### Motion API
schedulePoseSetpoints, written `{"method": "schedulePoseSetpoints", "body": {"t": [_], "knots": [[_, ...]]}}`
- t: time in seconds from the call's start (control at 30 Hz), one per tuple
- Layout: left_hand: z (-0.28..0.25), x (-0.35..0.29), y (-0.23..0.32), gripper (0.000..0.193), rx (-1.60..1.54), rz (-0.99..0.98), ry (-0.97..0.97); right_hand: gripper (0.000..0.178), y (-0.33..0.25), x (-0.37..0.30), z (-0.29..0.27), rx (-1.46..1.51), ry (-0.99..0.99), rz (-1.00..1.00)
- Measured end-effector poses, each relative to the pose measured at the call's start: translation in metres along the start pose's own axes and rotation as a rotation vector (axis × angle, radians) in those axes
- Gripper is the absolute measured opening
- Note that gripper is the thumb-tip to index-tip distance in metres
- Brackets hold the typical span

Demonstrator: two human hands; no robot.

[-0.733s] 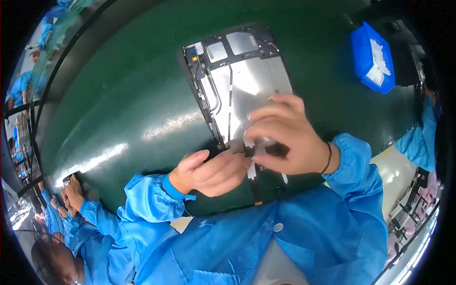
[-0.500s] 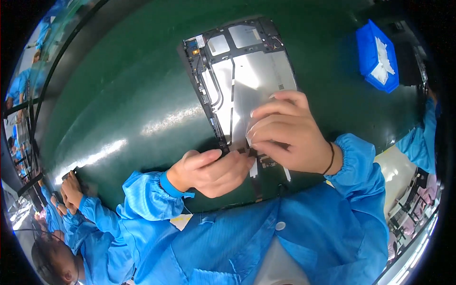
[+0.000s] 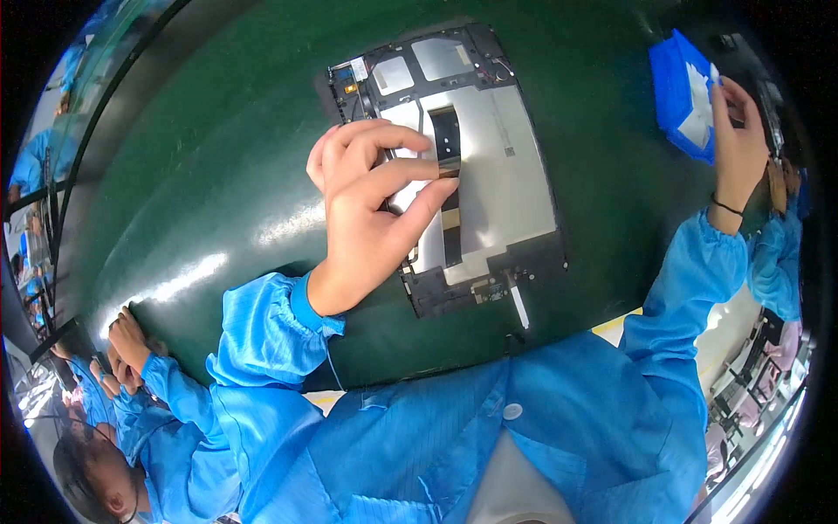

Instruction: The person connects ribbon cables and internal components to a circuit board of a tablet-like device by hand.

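A tablet [image 3: 493,188] with its back cover off lies on the green table before me, showing a large silver plate, black edges and small circuit parts. My left hand [image 3: 371,196] is over its left half. Between thumb and fingers it pinches a black flex cable [image 3: 450,229], which lies lengthwise along the silver plate. A white tab [image 3: 518,301] sticks out from the tablet's near edge. Far to the right, my right hand [image 3: 742,144] is raised at the blue bin [image 3: 668,92], fingertips drawn together. Something small and white shows at the tips, too small to name.
White scraps [image 3: 698,109] lie in the blue bin. The green tabletop [image 3: 218,148] stretches around the tablet. At the lower left a co-worker in a blue smock has hands [image 3: 129,345] on the table. Another blue sleeve [image 3: 775,262] shows at the right edge.
My right hand has left the tablet's near end for the bin. My left hand has moved up over the tablet, and the black cable that hung past the near edge now lies over the plate.
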State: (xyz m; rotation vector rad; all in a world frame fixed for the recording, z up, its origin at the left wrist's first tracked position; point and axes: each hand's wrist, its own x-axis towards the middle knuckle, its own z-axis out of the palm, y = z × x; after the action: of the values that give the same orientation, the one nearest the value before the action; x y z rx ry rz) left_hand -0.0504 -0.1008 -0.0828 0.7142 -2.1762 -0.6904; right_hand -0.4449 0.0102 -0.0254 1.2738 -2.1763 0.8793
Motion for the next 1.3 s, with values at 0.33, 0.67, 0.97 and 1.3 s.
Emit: {"method": "schedulePoseSetpoints", "body": {"t": [0.33, 0.67, 0.97, 1.3], "knots": [[0.001, -0.007, -0.001, 0.015, 0.140, -0.065, -0.010, 0.035, -0.154, -0.096, 0.010, 0.568, -0.681, -1.008], [0.007, -0.006, -0.002, 0.048, 0.223, -0.080, 0.007, 0.037, -0.171, -0.089, 0.026, 0.527, -0.866, -0.823], [-0.009, -0.021, 0.011, 0.033, 0.240, 0.300, 0.084, 0.044, -0.150, -0.110, -0.010, 0.781, -1.046, -0.834], [0.001, -0.035, 0.041, 0.022, 0.203, 0.532, 0.192, 0.030, -0.162, -0.121, -0.003, 0.861, -0.812, -0.473]]}}
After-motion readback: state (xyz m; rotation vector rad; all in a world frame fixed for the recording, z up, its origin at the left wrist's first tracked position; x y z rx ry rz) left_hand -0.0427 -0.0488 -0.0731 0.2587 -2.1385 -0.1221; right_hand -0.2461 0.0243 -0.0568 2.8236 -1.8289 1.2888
